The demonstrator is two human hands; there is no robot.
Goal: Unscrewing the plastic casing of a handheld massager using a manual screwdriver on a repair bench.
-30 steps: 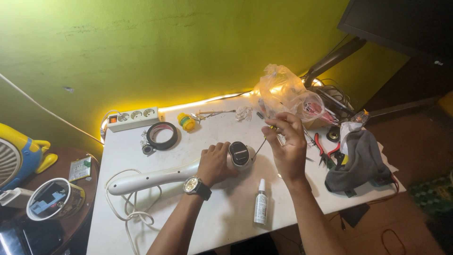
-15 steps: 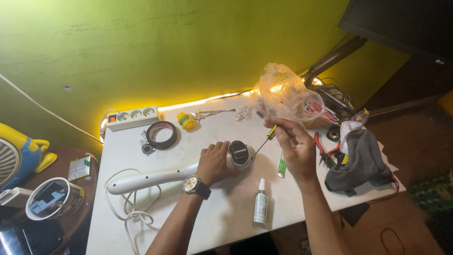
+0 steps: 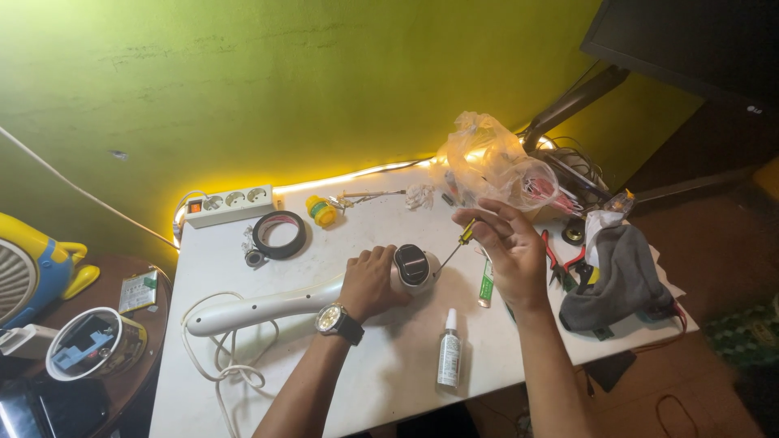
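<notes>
Looking down from the head camera, we see our left hand closed over the neck of a long white handheld appliance that lies flat on the white table; its long axis runs from the slim handle at lower left up to the rounded head at right, where a dark face shows just past our knuckles; the white cord loops off the handle end toward the near edge. Our right hand hangs to the right of that head, apart from it; thumb and forefinger are pinched together on the yellow grip of a small screwdriver, the other fingers spread loose; the thin shaft slants down and leftward, so that its tip sits just beside or against the right side of the head; we cannot tell whether it touches. Thus the head lies down and to the left of our right hand, along the line of the shaft, while our left hand is the nearer of the two, being on the appliance itself. Near the right wrist stand a small white spray bottle and a green tube; farther off lie a roll of black tape, a white power strip, a crumpled clear plastic bag and a grey cloth.
</notes>
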